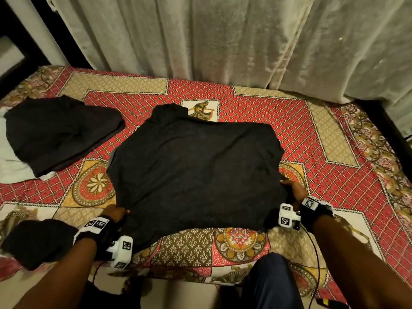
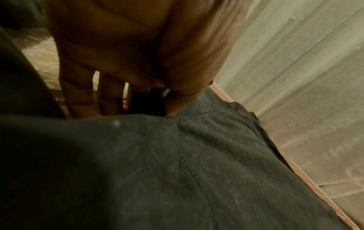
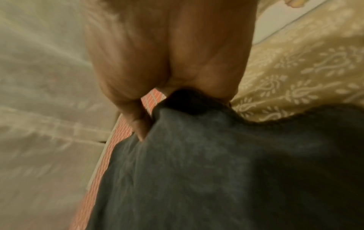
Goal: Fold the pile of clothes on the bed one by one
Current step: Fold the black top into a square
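Fingers (image 2: pixel 82 96) on black garment (image 1: pixel 194 170) (no legible writing)

Black shirt (image 1: pixel 194 170) spread flat mid-bed, near edge lifted at both corners. Dark folded clothes (image 1: pixel 60 132) piled toward the bed's left edge.

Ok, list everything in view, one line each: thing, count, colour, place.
black shirt: one, black, spread mid-bed, near corners held.
folded clothes: one stack, dark, far left of bed.
dark garment: one, black, near-left edge.
white cloth: one, white, under the stack at left.
bedspread: one, red and gold patterned, covering bed.
curtain: one, off-white, behind bed.
hands: left hand and right hand, each gripping a shirt corner.
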